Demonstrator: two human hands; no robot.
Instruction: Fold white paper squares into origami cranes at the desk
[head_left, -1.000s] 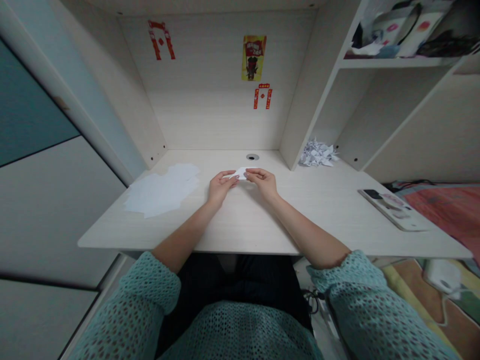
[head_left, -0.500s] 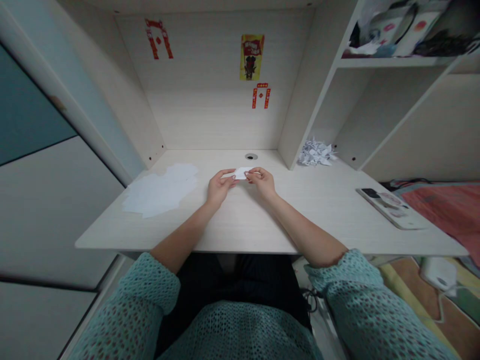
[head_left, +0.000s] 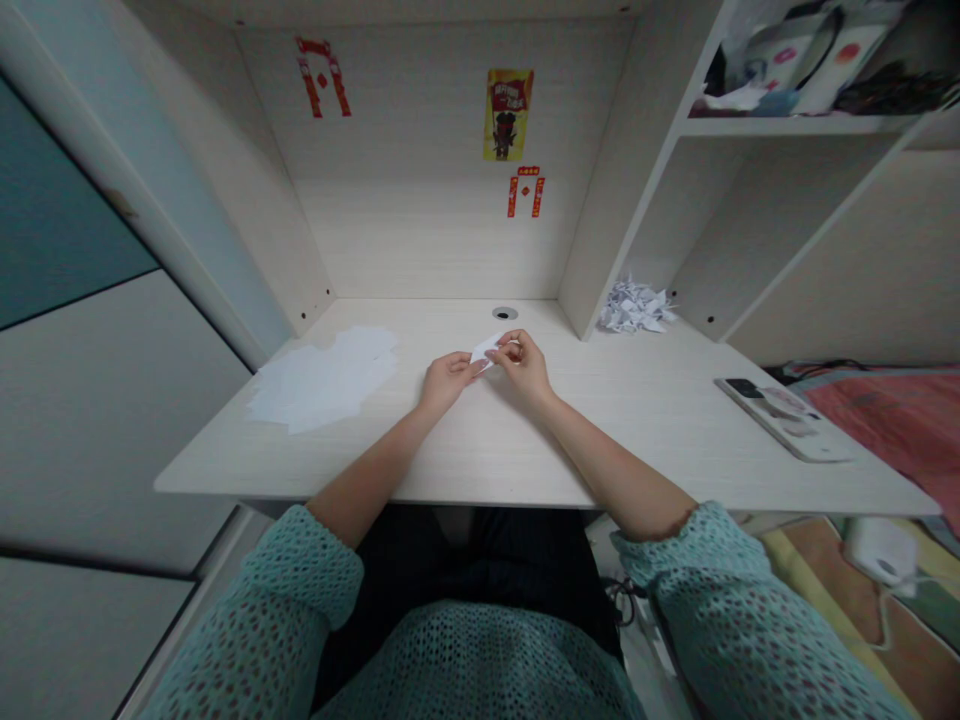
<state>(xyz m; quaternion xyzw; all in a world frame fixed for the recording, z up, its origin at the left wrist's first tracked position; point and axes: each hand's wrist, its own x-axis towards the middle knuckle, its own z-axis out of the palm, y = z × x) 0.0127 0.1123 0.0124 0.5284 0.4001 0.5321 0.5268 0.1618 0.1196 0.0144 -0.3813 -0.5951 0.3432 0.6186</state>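
So, both hands work together at a small folded piece of white paper [head_left: 486, 350], held up just off the bench [head_left: 480, 445] near its middle, and the hands are busy shaping or pinching that one piece. It lies between the hands, its narrow left end reaching toward the left hand [head_left: 448, 385] and its right part tucked against the right hand [head_left: 523, 368]. The fingers [head_left: 510, 345] of the right hand curl over and pinch the paper, while those of the left hand lie close together and nearly straight, their tips at the paper's left end; how firmly they grip is too small to tell. Both forearms angle in from teal open-knit sleeves [head_left: 697, 570], the cuffs pushed back. To the left on the bench lie overlapping loose sheets of white paper [head_left: 322, 378], well apart from the hands. To the right, against the shelf upright [head_left: 615, 240], sits a heap of small folded white paper figures [head_left: 636, 306]. Farther right lies a dark phone [head_left: 746, 387] on a pale patterned pad [head_left: 787, 425]. A round cable grommet [head_left: 505, 313] sits near the back of the bench, below a small poster [head_left: 508, 115] and red paper decorations [head_left: 322, 78] on the back panel
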